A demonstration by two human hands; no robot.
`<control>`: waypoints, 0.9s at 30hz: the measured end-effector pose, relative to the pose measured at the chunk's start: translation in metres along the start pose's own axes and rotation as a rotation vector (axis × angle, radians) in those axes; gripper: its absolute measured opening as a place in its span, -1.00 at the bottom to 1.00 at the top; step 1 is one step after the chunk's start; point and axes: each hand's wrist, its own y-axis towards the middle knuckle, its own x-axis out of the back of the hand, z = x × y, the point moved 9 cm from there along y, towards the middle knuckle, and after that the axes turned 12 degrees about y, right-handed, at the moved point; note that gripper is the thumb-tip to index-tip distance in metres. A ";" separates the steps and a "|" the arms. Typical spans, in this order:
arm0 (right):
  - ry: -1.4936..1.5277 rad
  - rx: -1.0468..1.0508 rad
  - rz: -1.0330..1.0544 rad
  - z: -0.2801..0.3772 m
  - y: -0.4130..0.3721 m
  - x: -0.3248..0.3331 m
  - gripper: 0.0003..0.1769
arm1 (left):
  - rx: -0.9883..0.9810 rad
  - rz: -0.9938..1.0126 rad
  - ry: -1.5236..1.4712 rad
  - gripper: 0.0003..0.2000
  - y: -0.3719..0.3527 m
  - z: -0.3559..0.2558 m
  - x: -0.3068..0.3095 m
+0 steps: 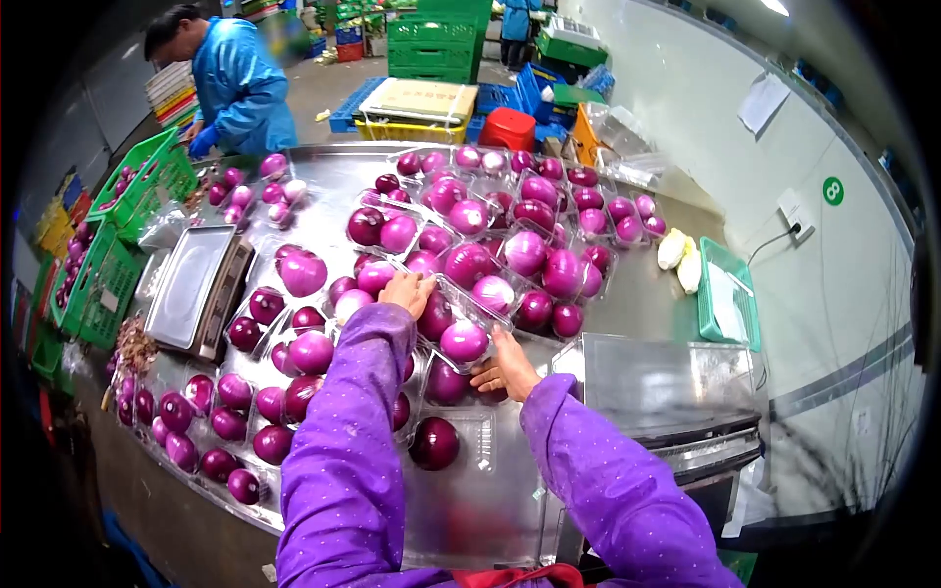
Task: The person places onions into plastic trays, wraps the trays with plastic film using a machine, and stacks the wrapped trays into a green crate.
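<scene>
Both hands are on a clear plastic tray (480, 312) that holds several peeled red onions (464, 341). My left hand (407, 292) grips its far left edge, fingers bent over the rim. At the near right corner my right hand (507, 367) has its thumb up against the side and its fingers low. The tray looks slightly tilted and overlaps another tray of onions beneath it. Closer to me, a clear tray (477, 441) has one dark red onion (434, 444) at its left end. More filled trays lie to the left and beyond.
A scale (191, 284) stands at the left of the metal table, beside green crates (108, 284). A steel machine (667, 387) sits at the right, with a green basket (725, 294) and pale cabbages (680, 260) behind it. A co-worker in blue (240, 88) stands across the table.
</scene>
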 end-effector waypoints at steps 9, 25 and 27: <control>0.077 0.264 -0.133 0.021 -0.010 0.001 -0.70 | -0.013 -0.156 -0.126 -0.48 0.002 0.009 -0.009; -0.114 0.172 -0.090 0.135 -0.216 0.261 -0.84 | 0.028 0.759 -1.067 -0.60 -0.208 -0.269 -0.065; -0.162 0.186 -0.118 0.136 -0.224 0.297 -0.83 | 0.040 0.743 -1.047 -0.56 -0.222 -0.301 -0.085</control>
